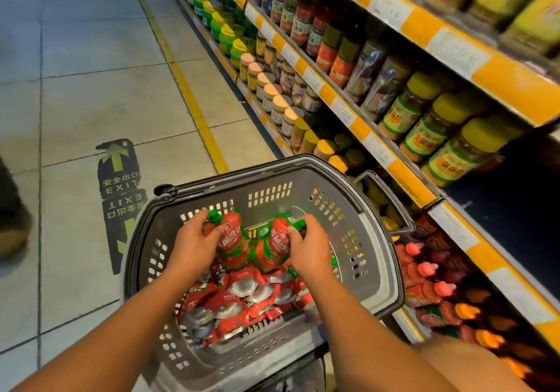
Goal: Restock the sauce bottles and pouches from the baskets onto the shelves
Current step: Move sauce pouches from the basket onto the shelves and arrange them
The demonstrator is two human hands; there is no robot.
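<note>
head view:
basket (391, 273): a grey plastic shopping basket with slotted walls is seen low in the middle, just beside the shelves; its dark handle is folded down along the rim.
left hand (194, 244): fingers are curled round the neck of a red sauce bottle with a green cap; the bottle is grasped inside the basket.
left bottle (231, 235): it is held tilted, cap toward the far left wall of the basket, its body lying over other bottles.
right hand (306, 247): fingers are curled round the top of a 2nd red bottle near its green cap; the bottle is grasped.
right bottle (280, 237): it is held tilted beside the left bottle, within the basket, cap toward the far right.
pouches (239, 300): a heap of red and silver sauce pouches is piled in the near half of the basket, below both hands.
shelves (403, 176): yellow-edged shelves with white price tags run along the right; jars with yellow, green and pale lids are lined up on them.
lower shelf bottles (430, 273): red bottles with pink and orange caps are laid in rows just right of the basket.
floor (91, 88): pale tiles are crossed by a yellow line, and a dark exit arrow sticker is seen left of the basket.
</note>
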